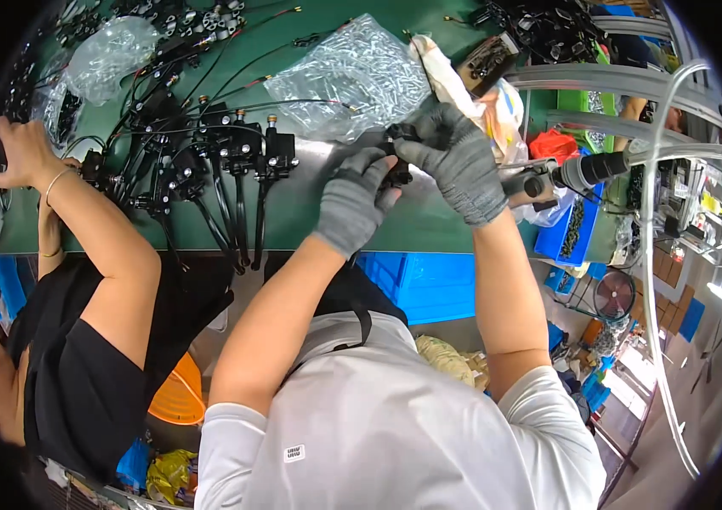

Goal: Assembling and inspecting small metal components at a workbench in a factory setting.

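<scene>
In the head view, a small black part is being held over the green table, just beside the near edge of a clear bag of silver screws; it is being pinched from the left by the left hand and from the right by the right hand, both gloved in grey, with fingers closed around it; neither hand is being left free. By its look, the part is being judged light, stiff and hard, not easily broken, though perhaps a little slippery where its surface is smooth; hold is best being taken at its solid sides, between thumb and fingers, with the ends being left uncovered. Its long axis seems to be running away from the body, from the near edge of the table toward the bag; much of its middle is being hidden by the fingers, so which end is being pointed forward cannot be told; to the left, black lever assemblies are lying with their levers being pointed toward the table's near edge.
</scene>
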Demonstrator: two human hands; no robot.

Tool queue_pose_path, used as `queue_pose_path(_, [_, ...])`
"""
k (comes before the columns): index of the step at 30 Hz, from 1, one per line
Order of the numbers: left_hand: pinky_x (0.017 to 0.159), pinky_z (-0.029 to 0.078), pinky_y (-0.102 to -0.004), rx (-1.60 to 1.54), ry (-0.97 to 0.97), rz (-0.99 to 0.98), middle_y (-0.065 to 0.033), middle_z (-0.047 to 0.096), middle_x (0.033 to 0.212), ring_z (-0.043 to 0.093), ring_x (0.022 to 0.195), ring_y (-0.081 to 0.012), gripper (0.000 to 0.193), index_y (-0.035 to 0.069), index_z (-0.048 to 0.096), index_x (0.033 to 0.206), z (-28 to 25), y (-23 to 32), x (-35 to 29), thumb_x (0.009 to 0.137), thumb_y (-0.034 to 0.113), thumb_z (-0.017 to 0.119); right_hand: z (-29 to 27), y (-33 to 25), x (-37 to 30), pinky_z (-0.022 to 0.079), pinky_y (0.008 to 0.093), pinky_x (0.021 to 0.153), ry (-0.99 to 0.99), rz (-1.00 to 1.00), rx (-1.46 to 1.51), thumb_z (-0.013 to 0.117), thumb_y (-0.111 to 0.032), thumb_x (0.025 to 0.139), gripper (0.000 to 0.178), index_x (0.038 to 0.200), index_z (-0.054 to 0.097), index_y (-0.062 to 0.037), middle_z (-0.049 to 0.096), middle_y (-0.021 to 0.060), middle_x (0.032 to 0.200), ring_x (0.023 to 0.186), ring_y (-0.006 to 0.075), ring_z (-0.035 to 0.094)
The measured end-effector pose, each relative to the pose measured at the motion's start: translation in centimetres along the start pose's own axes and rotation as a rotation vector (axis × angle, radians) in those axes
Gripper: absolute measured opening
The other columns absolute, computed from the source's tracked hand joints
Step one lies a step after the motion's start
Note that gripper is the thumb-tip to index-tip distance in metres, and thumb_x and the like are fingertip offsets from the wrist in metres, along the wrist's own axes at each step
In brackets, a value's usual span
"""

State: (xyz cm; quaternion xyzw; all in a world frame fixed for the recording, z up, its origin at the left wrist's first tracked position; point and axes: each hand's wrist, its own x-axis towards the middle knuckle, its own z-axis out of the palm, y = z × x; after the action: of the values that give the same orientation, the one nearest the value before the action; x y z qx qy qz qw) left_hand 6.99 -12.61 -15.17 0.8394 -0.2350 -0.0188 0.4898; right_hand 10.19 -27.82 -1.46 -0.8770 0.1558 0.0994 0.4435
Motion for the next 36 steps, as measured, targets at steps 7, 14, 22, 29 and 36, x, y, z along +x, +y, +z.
queue_pose_path(7, [0.097, 0.045, -0.0439, 0.229, -0.209, 0.043, -0.0158, 0.061, 0.112, 0.056, 0.107, -0.0359, 0.053, 0.003, 0.066, 0.110, 2.9, -1.7, 2.2, 0.071, 0.036, 0.079, -1.0, 4.3, -3.5, 0.047, 0.0262, 0.067, -0.010, -0.135, -0.051, 0.081, -0.007, 0.073, 0.029, 0.091, 0.060, -0.0032, 0.056, 0.0005, 0.078, 0.071, 0.0108, 0.051])
queue_pose_path(14, [0.086, 0.048, -0.0427, 0.024, -0.123, -0.037, -0.0112, 0.062, 0.098, 0.056, 0.094, -0.0321, 0.038, 0.005, 0.067, 0.100, 0.3, -2.9, -0.4, 0.068, 0.017, 0.083, -1.0, 7.1, -3.8, 0.049, 0.0305, 0.068, 0.016, -0.201, -0.256, 0.083, -0.008, 0.071, 0.030, 0.092, 0.062, -0.0028, 0.061, 0.0047, 0.078, 0.069, 0.0163, 0.056])
queue_pose_path(22, [0.084, 0.052, -0.0389, 0.009, -0.115, -0.163, -0.0145, 0.063, 0.104, 0.064, 0.094, -0.0320, 0.044, 0.000, 0.066, 0.107, -2.4, -3.6, -1.2, 0.071, 0.016, 0.084, 0.2, 8.9, -1.5, 0.049, 0.0277, 0.069, 0.014, -0.095, -0.136, 0.082, -0.015, 0.078, 0.031, 0.099, 0.064, -0.0030, 0.062, 0.0021, 0.085, 0.074, 0.0110, 0.054])
queue_pose_path(29, [0.089, 0.055, -0.0336, -0.181, -0.147, -0.218, -0.0106, 0.063, 0.106, 0.067, 0.101, -0.0241, 0.042, 0.001, 0.062, 0.112, -2.6, -5.5, -2.0, 0.075, 0.006, 0.082, 5.0, 8.7, -1.8, 0.054, 0.0295, 0.082, -0.272, -0.082, 0.012, 0.077, -0.005, 0.081, 0.035, 0.112, 0.063, 0.0007, 0.069, 0.0081, 0.098, 0.091, 0.0135, 0.065])
queue_pose_path(36, [0.091, 0.052, -0.0353, -0.210, -0.185, -0.229, -0.0108, 0.062, 0.106, 0.063, 0.101, -0.0272, 0.042, 0.004, 0.064, 0.111, -2.8, -5.5, -1.8, 0.075, 0.013, 0.081, 8.3, 10.9, -1.9, 0.053, 0.0299, 0.089, -0.230, -0.064, 0.330, 0.073, 0.005, 0.081, 0.031, 0.109, 0.062, 0.0022, 0.066, 0.0092, 0.106, 0.098, 0.0171, 0.064])
